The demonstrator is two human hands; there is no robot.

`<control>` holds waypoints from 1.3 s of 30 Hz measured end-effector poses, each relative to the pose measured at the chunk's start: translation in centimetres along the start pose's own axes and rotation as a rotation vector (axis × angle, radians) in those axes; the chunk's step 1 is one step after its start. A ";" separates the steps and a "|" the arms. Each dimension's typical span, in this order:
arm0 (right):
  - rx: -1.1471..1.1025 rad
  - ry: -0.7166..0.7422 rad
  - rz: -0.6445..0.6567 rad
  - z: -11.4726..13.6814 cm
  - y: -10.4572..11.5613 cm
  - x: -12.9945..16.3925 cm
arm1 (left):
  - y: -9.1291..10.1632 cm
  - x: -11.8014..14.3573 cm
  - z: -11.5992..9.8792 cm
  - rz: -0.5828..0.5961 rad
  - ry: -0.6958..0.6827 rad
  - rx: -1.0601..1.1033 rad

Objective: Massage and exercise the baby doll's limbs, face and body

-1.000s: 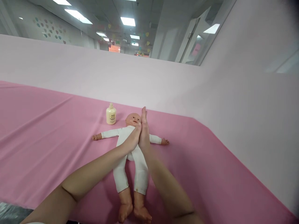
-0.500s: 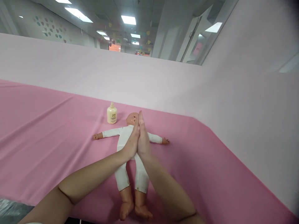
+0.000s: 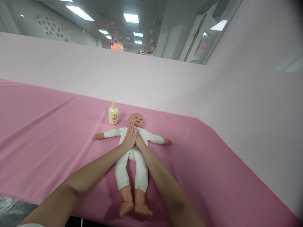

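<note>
A baby doll in a white suit lies face up on the pink cloth, arms spread, feet toward me. My left hand and my right hand are side by side over the doll's chest, just below its chin, fingers straight and together. Both palms seem to rest on the white suit; neither hand grips anything. A cream lotion bottle stands upright to the left of the doll's head.
Pale pink partition walls rise behind the cloth and along its right side. The near edge of the cloth shows at bottom left, with a dark surface beyond it. An office ceiling with lights shows above the partition.
My hands were pressed palm to palm, upright above the doll. They have come down and back toward me and now lie on the doll's chest, uncovering its face.
</note>
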State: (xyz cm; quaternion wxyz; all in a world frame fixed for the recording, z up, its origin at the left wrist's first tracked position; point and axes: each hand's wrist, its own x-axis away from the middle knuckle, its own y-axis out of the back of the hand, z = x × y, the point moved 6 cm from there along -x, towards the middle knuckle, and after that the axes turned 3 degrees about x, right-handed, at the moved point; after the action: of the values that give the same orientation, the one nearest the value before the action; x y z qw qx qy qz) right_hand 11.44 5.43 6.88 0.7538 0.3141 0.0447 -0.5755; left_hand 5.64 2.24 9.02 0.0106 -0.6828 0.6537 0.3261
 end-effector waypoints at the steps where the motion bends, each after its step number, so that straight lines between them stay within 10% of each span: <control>1: -0.007 -0.013 0.005 -0.3 0.1 0.1 | -0.2 0.0 0.5 -0.002 -0.014 -0.001; 14: 0.684 0.031 0.192 -1.6 0.8 1.8 | 0.4 1.7 4.2 0.278 0.110 -0.398; 28: 0.762 -0.372 -0.012 -1.7 0.9 5.1 | 0.5 1.5 5.1 0.295 0.132 -0.406; 39: 0.541 0.163 0.452 3.4 -1.9 5.5 | 2.1 1.2 5.2 0.393 -0.165 -0.094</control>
State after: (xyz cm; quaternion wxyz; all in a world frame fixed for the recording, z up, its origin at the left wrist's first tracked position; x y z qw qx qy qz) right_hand 10.60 -1.25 6.38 0.7456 0.5491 -0.1196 -0.3583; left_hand 1.43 3.17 5.18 -0.0315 -0.5128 0.7554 0.4068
